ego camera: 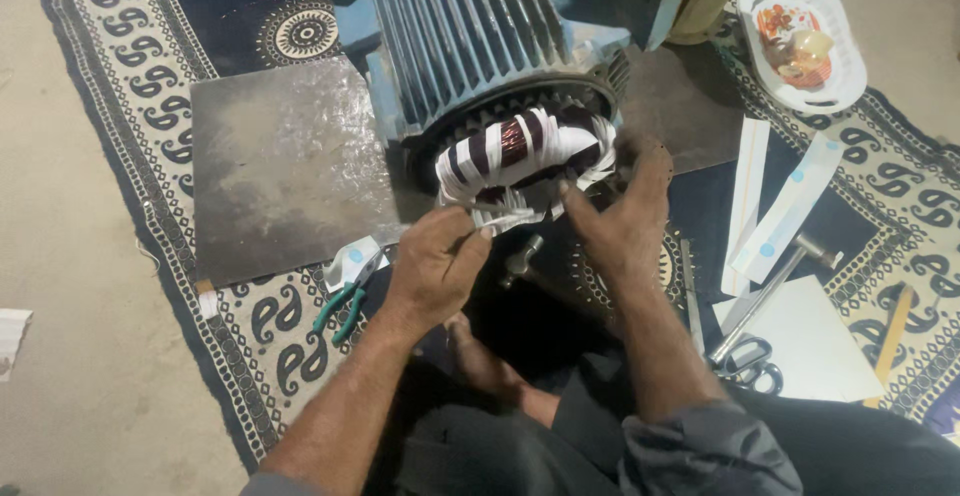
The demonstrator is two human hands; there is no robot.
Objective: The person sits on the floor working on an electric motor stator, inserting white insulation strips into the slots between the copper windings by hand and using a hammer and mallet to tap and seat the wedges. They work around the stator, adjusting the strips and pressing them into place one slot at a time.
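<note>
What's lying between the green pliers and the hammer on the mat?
In the head view, both forearms cross it: left hand, right hand, between pliers and hammer.

Both forearms reach forward, bare to the rolled sleeves. The left hand point(435, 261) is loosely curled, knuckles up, fingertips pinched together (what they pinch is unclear). The right hand point(622, 218) spreads open just beside it, fingers extended forward.

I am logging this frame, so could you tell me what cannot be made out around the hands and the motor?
- Head view: motor housing cut off by top edge.
- Left hand curled; its fingers hide any held item.
- Basket contents too small.
- Scissors partly hidden by right sleeve.
</note>
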